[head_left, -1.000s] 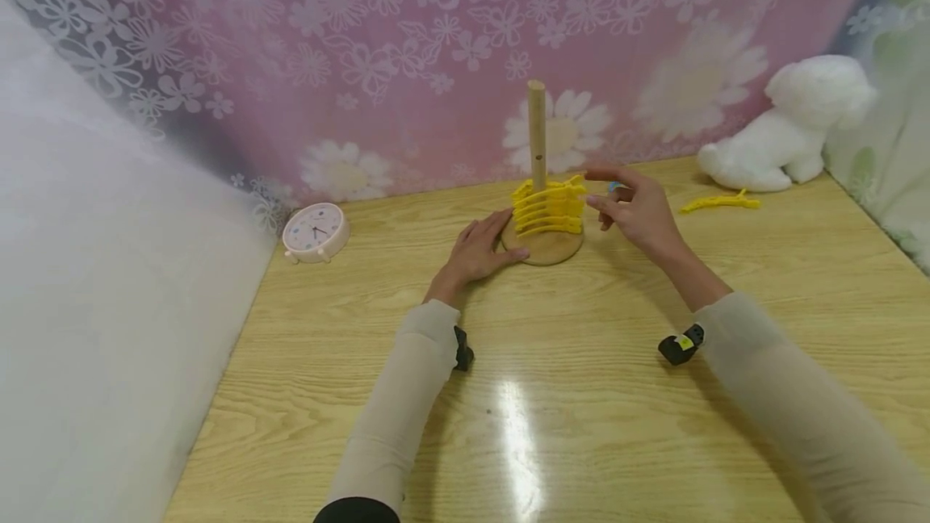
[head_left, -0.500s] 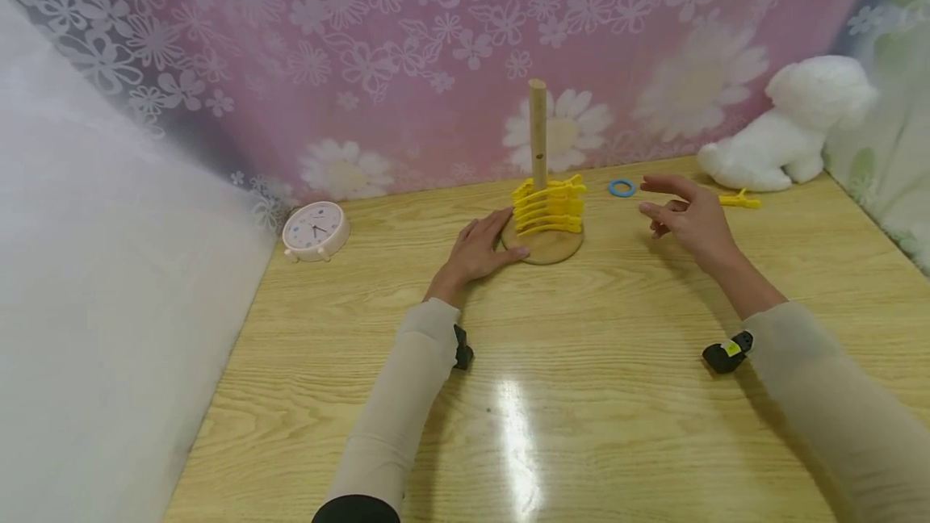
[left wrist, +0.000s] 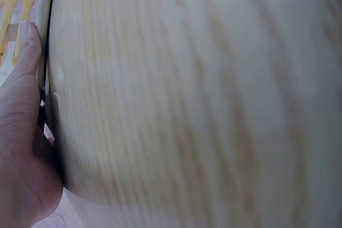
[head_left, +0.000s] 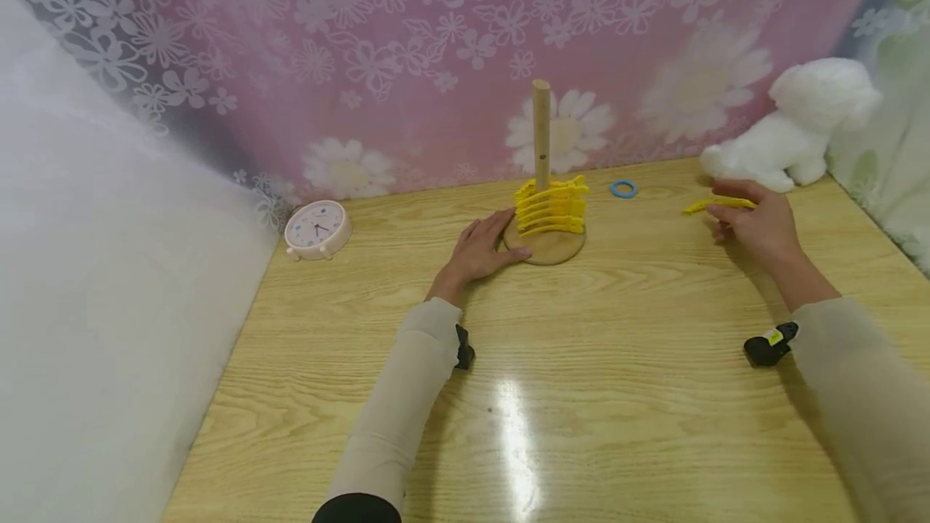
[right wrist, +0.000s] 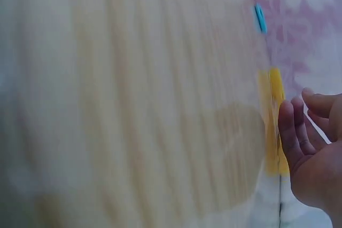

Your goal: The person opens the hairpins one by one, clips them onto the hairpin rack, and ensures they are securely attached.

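My left hand point(head_left: 479, 251) rests at the left edge of a round wooden base point(head_left: 550, 252), its thumb lying on the base's front. An upright wooden pole point(head_left: 541, 131) rises from that base. Around the lower pole sit several curved yellow plastic pieces point(head_left: 554, 208), stacked one over another. On the right, my right hand point(head_left: 763, 228) hovers at a single curved yellow plastic piece point(head_left: 699, 206), partly hidden behind the fingers. In the right wrist view, the fingertips are right beside this yellow piece point(right wrist: 276, 86), with the thumb and fingers spread apart.
A blue ring point(head_left: 613, 189) lies between the stand and the single yellow piece. A white plush dog point(head_left: 806, 123) sits at the back right, and a pink clock point(head_left: 317, 230) lies at the left. A flowered curtain point(head_left: 436, 63) hangs behind the table point(head_left: 596, 394).
My right hand has moved right, from beside the yellow stack past the blue ring to the single yellow piece. My left hand has stayed on the base.
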A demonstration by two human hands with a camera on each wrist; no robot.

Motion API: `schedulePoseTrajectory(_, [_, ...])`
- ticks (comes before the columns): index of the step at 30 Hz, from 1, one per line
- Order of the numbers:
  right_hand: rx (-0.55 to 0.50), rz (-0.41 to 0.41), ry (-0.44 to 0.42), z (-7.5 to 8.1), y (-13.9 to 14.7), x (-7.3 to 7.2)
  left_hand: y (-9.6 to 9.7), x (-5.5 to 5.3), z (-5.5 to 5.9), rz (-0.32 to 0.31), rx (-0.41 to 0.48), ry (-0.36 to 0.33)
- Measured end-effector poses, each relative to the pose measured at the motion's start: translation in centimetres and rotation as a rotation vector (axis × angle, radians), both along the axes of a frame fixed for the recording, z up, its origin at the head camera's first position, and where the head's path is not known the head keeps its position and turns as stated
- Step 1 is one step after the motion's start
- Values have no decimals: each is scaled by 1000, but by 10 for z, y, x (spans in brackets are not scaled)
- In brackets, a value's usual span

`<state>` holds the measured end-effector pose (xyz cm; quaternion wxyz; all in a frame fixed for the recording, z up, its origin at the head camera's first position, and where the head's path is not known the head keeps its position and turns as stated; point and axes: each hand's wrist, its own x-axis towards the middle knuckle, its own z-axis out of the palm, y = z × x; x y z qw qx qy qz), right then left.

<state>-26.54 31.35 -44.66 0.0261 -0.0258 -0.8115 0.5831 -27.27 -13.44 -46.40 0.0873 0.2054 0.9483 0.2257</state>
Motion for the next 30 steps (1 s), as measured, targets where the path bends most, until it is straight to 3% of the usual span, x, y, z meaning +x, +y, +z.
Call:
schedulePoseTrajectory(9, [-5, -128, -98, -4, 32, -6, 2, -1, 0, 3, -13, 6])
schedulePoseTrajectory(18, [46, -125, -92, -5, 39, -5, 1, 0, -2, 8, -3, -2])
schedulePoseTrajectory(24, [241, -84, -81, -3, 42, -3, 1, -1, -1, 15, -10, -2])
schedulePoseTrajectory(30, [415, 43, -97, -4, 46, -4, 1, -2, -2, 15, -15, -9])
